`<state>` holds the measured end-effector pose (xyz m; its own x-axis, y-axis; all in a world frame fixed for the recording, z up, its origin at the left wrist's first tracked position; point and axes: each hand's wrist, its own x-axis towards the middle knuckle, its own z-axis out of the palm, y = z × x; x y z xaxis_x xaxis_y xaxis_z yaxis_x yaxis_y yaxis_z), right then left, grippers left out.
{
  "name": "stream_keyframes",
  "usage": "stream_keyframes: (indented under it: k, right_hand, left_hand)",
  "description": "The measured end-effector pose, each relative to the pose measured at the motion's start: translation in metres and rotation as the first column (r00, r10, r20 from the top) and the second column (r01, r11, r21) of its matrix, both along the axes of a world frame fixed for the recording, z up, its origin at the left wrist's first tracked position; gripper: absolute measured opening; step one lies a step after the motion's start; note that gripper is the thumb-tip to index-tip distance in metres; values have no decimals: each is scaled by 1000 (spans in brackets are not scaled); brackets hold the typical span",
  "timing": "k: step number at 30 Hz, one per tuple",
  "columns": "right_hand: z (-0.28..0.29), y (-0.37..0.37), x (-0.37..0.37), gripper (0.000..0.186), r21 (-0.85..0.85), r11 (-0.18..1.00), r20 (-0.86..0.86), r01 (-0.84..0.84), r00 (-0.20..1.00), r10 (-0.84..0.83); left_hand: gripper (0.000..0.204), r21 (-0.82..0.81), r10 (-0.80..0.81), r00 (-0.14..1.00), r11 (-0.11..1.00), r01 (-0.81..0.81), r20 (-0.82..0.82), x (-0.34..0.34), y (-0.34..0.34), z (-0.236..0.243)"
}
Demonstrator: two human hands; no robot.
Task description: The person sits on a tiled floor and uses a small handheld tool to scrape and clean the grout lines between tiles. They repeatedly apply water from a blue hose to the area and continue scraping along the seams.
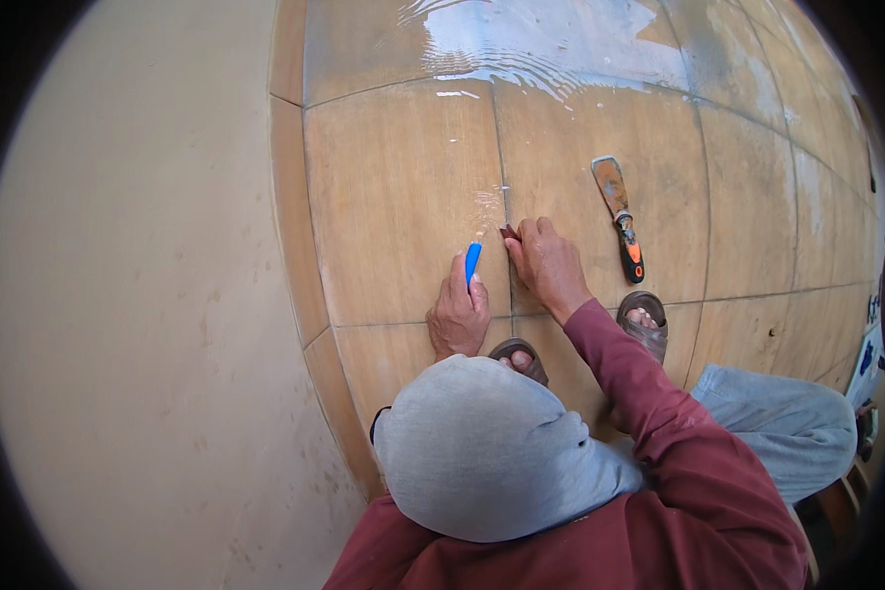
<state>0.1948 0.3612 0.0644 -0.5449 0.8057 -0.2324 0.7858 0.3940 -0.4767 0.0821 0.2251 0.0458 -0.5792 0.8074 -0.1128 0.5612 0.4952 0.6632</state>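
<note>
My left hand (455,317) is closed around a slim tool with a blue handle (473,262), whose small tip points away over the wet tile; I cannot make out its kind. Pinched in the fingers of my right hand (551,267) is a small dark red-brown piece (508,232) with a dark end. It is held at the grout line (507,207) between two tan floor tiles. To the right of that hand a putty knife (612,187) lies on the floor, its broad blade stained rust-brown and its handle black and orange.
Rippled water (551,44) covers the tiles at the far side. A beige wall (147,295) with a tiled skirting (293,206) runs along the left. My sandalled feet (644,326) stand close behind my hands. Rounded grey cloth (501,447) blocks part of the near floor.
</note>
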Motion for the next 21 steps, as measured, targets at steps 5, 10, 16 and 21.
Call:
stream_keyframes:
  k: [5, 10, 16, 21]
  right_hand:
    - [-5, -14, 4, 24, 132, 990, -48, 53, 998, -47]
    - [-11, -27, 7, 19, -1, 996, -55, 87, 995, -87]
    - [-28, 28, -30, 8, 143, 969, -238, 204, 957, -166]
    - [-25, 9, -36, 7, 129, 982, -276, 137, 956, -97]
  left_hand:
    - [44, 4, -18, 998, 1000, 18, -53, -6, 2, -5]
    - [44, -6, -8, 998, 1000, 8, -64, -5, 0, -8]
    - [43, 21, -15, 998, 1000, 17, -58, -5, 2, -10]
    - [42, 43, -5, 998, 999, 8, -70, -11, 3, -13]
